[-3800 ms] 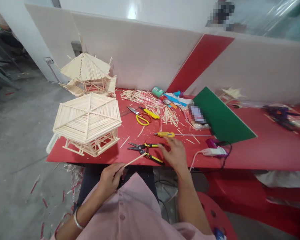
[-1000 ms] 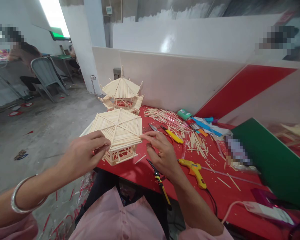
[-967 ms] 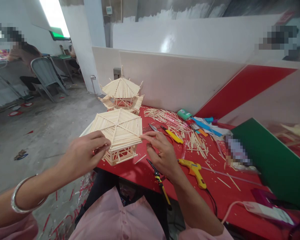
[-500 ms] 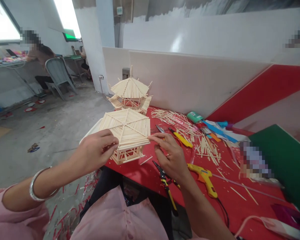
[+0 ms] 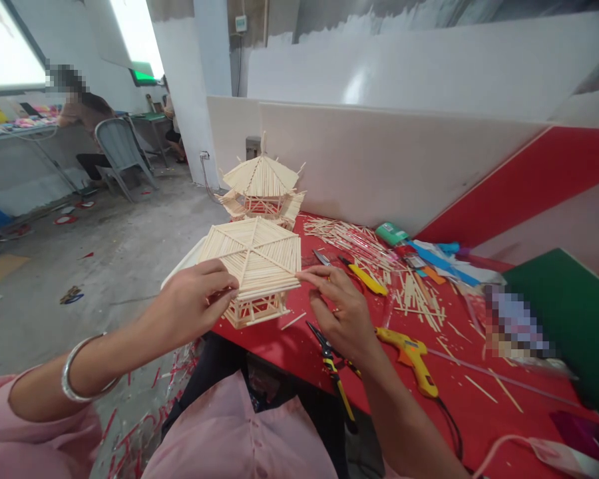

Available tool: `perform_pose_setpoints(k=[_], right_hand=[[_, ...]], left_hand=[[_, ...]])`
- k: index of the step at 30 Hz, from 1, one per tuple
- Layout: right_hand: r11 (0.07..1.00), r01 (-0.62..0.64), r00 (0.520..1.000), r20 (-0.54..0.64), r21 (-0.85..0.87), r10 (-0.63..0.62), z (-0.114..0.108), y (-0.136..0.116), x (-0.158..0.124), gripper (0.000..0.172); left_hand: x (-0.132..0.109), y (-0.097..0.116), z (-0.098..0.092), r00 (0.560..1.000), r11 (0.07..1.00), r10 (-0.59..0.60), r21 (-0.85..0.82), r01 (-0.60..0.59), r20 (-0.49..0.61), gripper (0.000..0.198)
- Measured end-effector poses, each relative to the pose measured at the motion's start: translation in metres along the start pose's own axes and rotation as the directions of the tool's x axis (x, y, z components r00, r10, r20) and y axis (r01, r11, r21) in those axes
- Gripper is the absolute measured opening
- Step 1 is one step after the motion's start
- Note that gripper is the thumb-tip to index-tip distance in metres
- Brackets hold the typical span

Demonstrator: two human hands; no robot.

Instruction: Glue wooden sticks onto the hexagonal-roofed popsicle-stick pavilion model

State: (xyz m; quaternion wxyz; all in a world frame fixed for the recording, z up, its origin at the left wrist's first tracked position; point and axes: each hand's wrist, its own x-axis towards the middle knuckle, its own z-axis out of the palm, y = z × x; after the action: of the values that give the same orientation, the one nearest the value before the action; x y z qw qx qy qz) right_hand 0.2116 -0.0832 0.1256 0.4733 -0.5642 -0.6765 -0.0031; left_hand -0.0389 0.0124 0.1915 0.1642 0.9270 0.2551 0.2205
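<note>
A six-sided roof of thin wooden sticks (image 5: 252, 256) tops a small stick-built pavilion (image 5: 259, 309) in front of me. Along the roof's front edge runs a wooden stick (image 5: 269, 289). My left hand (image 5: 199, 293) pinches its left end at the near-left corner, fingers closed. At the right corner, my right hand (image 5: 337, 303) pinches the other end between thumb and forefinger. Behind stands a second stick pavilion (image 5: 263, 179) with a pointed, two-tiered roof. Pliers (image 5: 332, 372) with yellow-black handles lie below my right hand, and a yellow glue gun (image 5: 409, 356) is right of it.
The red table (image 5: 469, 426) carries loose sticks (image 5: 419, 299), a yellow utility knife (image 5: 364, 276), a green bottle (image 5: 392, 233) and a green board (image 5: 564, 313). A white panel (image 5: 379, 153) stands behind. Another person (image 5: 87, 110) sits at a far-left table.
The view has shifted very slightly. Both hands keep the same pinch at the roof's front edge, and the pavilion has not visibly moved.
</note>
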Motion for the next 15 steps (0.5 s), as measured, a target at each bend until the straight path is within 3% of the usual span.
perform_pose_setpoints(k=[15], right_hand=[[1.000, 0.002, 1.000, 0.001, 0.011, -0.002, 0.0000, 0.0006, -0.0006, 0.042]], left_hand=[[-0.0006, 0.0030, 0.0007, 1.000, 1.000, -0.002, 0.002, 0.002, -0.024, 0.014]])
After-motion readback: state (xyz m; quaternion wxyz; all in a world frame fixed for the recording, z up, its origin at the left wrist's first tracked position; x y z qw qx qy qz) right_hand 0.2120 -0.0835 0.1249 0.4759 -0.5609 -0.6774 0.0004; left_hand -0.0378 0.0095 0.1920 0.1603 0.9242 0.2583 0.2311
